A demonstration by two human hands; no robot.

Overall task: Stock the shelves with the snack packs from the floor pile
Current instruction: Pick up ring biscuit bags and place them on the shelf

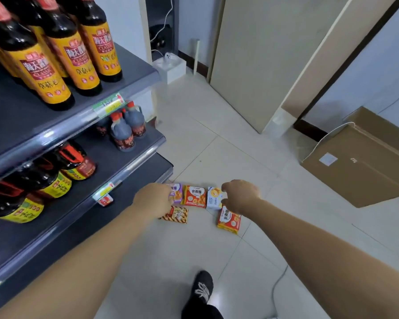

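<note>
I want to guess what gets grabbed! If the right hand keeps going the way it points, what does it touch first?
Probably the white and blue pack, lying just beyond the right hand, though depth is unclear.

Glossy floor tiles (217, 143), brown cardboard box (359, 166), glossy snack packs (195, 196)

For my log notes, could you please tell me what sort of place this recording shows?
Probably a small shop, or a mock one: grey retail shelving with price tags on its edges, rows of sauce bottles, and snack packs on the tiled floor.
</note>
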